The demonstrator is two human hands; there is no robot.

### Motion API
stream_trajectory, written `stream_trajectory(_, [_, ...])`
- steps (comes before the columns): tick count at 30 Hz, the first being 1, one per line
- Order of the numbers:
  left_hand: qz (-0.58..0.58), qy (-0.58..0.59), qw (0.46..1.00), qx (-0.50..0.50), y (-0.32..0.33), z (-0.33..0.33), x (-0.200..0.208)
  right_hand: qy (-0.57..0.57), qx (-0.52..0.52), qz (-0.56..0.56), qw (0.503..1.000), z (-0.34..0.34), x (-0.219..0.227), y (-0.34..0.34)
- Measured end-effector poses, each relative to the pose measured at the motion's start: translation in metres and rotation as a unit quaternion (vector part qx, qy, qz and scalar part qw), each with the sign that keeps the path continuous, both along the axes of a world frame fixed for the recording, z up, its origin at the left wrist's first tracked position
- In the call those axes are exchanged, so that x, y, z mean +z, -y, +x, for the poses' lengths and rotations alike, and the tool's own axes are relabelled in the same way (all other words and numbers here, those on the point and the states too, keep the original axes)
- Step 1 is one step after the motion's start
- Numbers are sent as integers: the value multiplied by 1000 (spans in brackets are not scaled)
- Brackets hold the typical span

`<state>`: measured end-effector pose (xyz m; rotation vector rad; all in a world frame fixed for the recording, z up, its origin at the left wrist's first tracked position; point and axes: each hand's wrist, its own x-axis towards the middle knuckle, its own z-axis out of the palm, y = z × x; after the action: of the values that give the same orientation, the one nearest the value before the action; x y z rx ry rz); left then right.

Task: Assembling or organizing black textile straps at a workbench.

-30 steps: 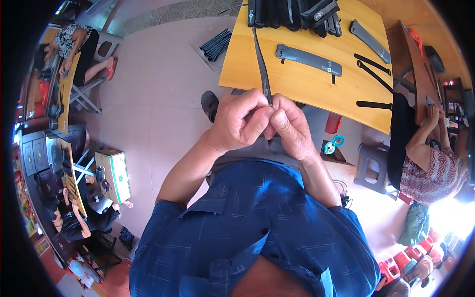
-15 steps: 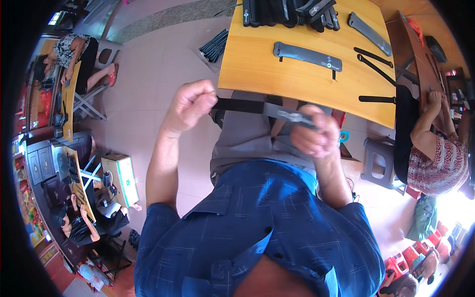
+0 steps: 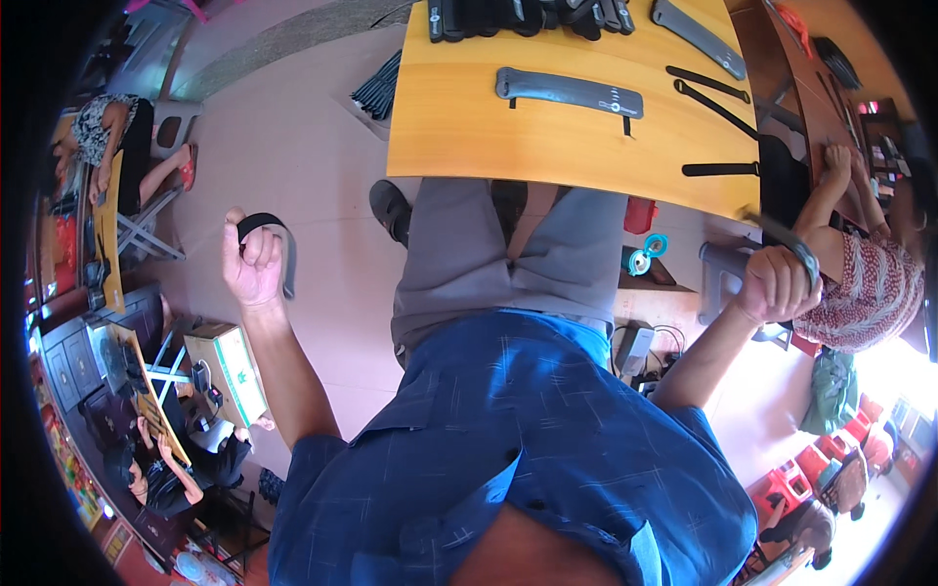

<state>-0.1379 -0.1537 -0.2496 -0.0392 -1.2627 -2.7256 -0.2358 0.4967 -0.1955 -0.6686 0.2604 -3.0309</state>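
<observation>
My left hand (image 3: 256, 269), raised at the left with its fingers curled, grips a black strap (image 3: 262, 221). The strap loops over the fingers, and a greyer end hangs down beside the hand. Far to the right, my right hand (image 3: 779, 285) is closed around a dark grey strap (image 3: 799, 250) that bends up and over the knuckles, blurred at its far end. Both hands are apart, on either side of my lap. Ahead on the yellow table (image 3: 449, 146) lies a flat grey sleeve (image 3: 567, 91) with two short black tabs under its near edge.
Dark sleeves (image 3: 518, 18) are piled at the table's far edge, beside another grey sleeve (image 3: 699, 39). Black straps (image 3: 721, 170) lie along its right side. A dark bundle (image 3: 377, 90) rests on the floor. A person in a patterned top (image 3: 865, 293) sits close on the right.
My hands, which held a black and grey strap stretched between them, have swung wide apart. Each now holds a separate curled strap. The view has shifted slightly.
</observation>
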Motion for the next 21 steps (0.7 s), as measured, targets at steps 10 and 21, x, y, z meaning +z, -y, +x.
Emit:
stream_trajectory(10, [24, -91, 995, -46, -44, -26, 21, 4, -11, 182, 983, -9, -12, -16])
stream_trajectory(21, [31, -63, 996, -52, -59, -22, 8, 44, -60, 302, 950, -29, 3, -4])
